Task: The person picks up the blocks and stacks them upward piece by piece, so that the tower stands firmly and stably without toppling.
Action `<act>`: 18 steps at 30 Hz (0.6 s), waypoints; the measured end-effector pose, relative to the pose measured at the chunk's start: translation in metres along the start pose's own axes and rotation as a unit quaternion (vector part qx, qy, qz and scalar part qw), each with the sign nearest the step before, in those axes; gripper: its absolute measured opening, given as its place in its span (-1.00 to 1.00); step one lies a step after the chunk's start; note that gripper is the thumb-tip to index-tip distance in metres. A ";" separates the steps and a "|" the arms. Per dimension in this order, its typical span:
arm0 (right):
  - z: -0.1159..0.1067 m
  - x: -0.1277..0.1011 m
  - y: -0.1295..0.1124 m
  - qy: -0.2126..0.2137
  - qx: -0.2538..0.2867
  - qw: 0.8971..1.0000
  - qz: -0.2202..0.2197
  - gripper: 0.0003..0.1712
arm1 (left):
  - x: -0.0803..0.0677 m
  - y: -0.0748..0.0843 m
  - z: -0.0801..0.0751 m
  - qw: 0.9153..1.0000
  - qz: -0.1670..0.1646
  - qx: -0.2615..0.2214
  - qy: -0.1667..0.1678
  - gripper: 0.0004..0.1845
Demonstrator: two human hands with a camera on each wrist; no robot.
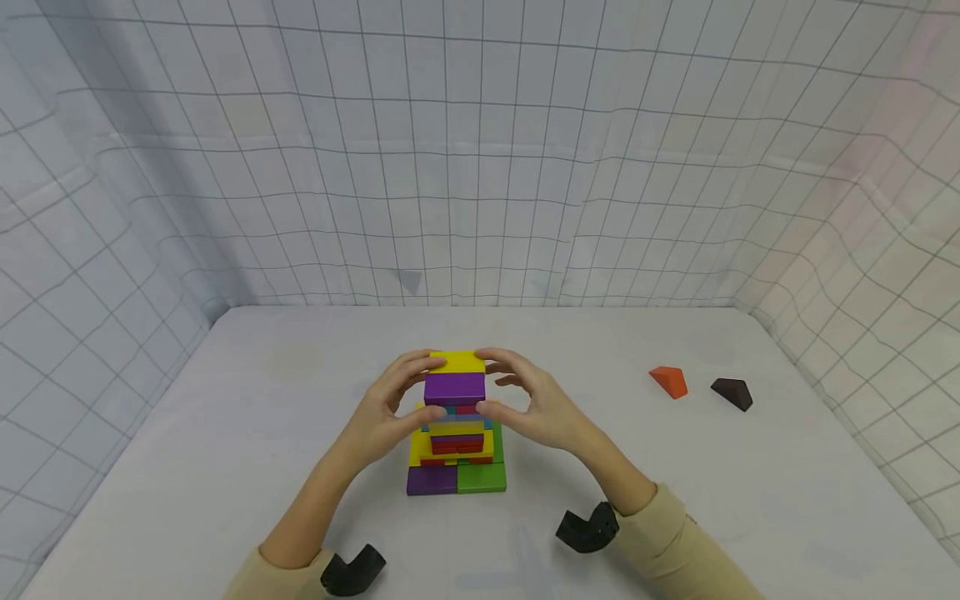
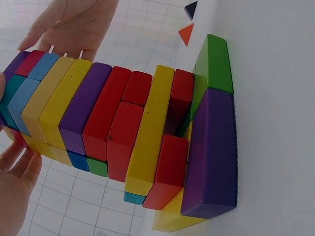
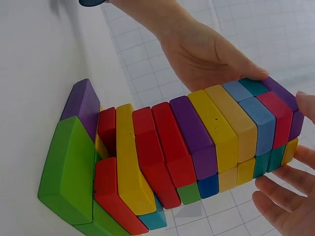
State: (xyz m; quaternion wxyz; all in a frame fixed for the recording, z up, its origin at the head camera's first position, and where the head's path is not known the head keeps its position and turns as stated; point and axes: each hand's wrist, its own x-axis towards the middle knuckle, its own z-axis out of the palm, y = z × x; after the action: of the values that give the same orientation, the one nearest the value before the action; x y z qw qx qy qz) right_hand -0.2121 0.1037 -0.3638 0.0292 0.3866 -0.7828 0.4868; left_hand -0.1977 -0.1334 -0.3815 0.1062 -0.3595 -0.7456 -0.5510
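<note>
Block tower (image 1: 456, 421): stacked on tabletop (image 1: 225, 433).
Hands: left (image 1: 390, 412), right (image 1: 536, 404), apart, fingers touching the top blocks.
Advice: press evenly, lightly, keeping layers square.

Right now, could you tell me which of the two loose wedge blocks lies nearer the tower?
The orange wedge. It lies closer to the block tower than the dark brown wedge, which sits farther right.

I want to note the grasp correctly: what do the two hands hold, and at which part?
Both the left hand and the right hand touch the block tower at its top layers, one on each side; a firm grip cannot be told.
</note>
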 end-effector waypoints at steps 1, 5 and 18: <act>0.000 0.000 0.000 0.000 0.001 1.000 0.002 -0.36 | 0.000 0.000 0.000 1.000 0.002 -0.005 0.000 -0.44; 0.000 0.000 0.000 0.002 0.006 1.000 0.006 -0.40 | 0.000 -0.001 -0.001 0.999 0.007 -0.036 -0.007 -0.45; 0.000 0.001 -0.016 0.005 0.006 1.000 0.019 -0.34 | -0.001 -0.004 -0.002 0.999 0.018 -0.047 0.006 -0.56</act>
State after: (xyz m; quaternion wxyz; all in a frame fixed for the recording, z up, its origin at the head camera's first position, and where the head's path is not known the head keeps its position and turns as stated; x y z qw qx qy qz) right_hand -0.2025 0.0997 -0.3516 0.0212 0.3691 -0.7872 0.4936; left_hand -0.2000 -0.1365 -0.3845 0.1034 -0.3739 -0.7119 -0.5854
